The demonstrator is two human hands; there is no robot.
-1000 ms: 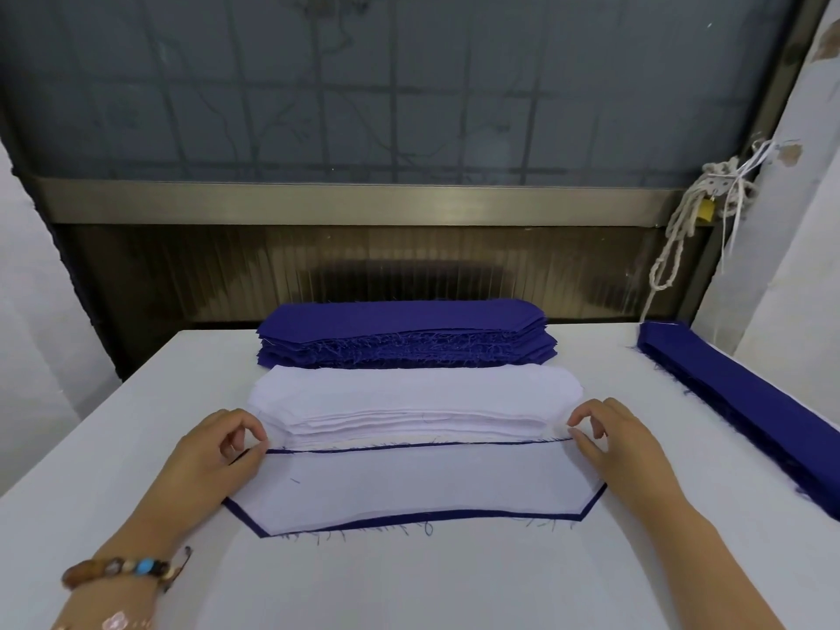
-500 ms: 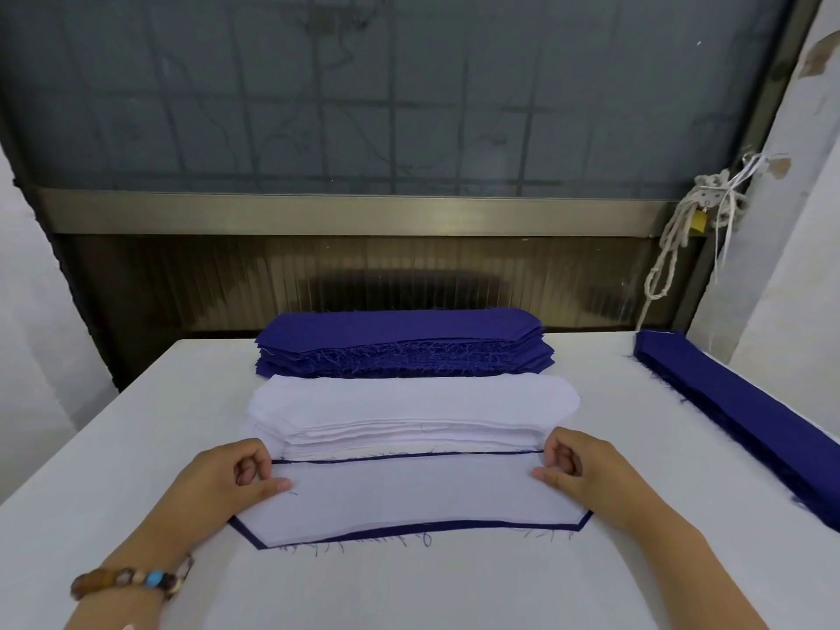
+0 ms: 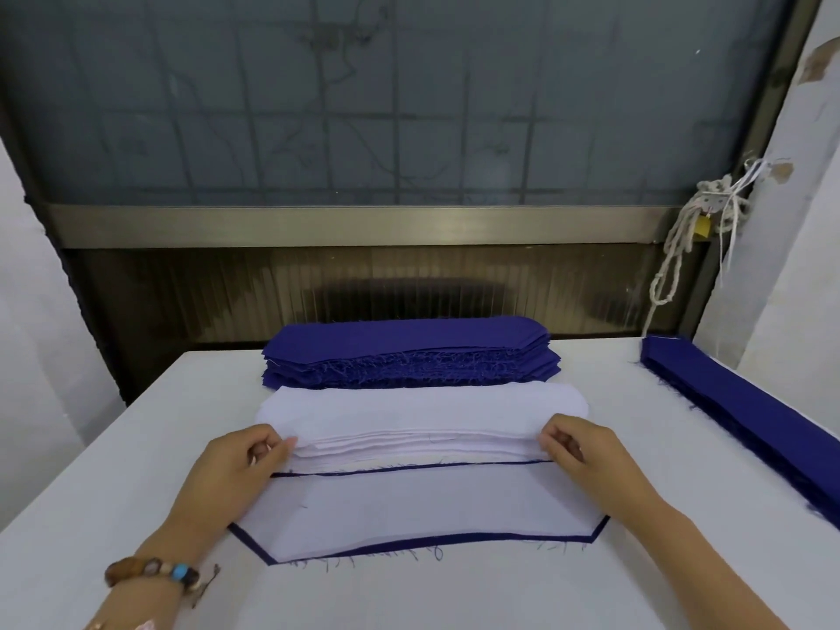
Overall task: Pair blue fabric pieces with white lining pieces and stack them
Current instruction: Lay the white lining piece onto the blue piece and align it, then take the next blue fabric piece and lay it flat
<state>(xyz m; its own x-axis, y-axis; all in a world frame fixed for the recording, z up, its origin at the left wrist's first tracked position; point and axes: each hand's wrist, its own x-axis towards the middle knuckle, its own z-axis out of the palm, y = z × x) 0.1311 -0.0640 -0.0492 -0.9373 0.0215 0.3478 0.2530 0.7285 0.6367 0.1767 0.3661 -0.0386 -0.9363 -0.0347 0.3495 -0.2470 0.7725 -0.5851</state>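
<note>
On the broad white table point(image 3: 591, 584), the deep stack of frayed blue fabric pieces point(image 3: 409, 356) sits farthest from me, and the pile of thin white lining pieces point(image 3: 422, 409) lies just in front of it. Nearest me lies the paired piece, white lining on blue point(image 3: 418, 511). My left hand point(image 3: 236, 466) and right hand point(image 3: 586, 452) are curled, pinching the lining pile's end corners. These layers are thin, so I may lift two together or drag the whole pile askew.

Sewing workshop: stacked cut fabric point(image 3: 409, 352)
</note>
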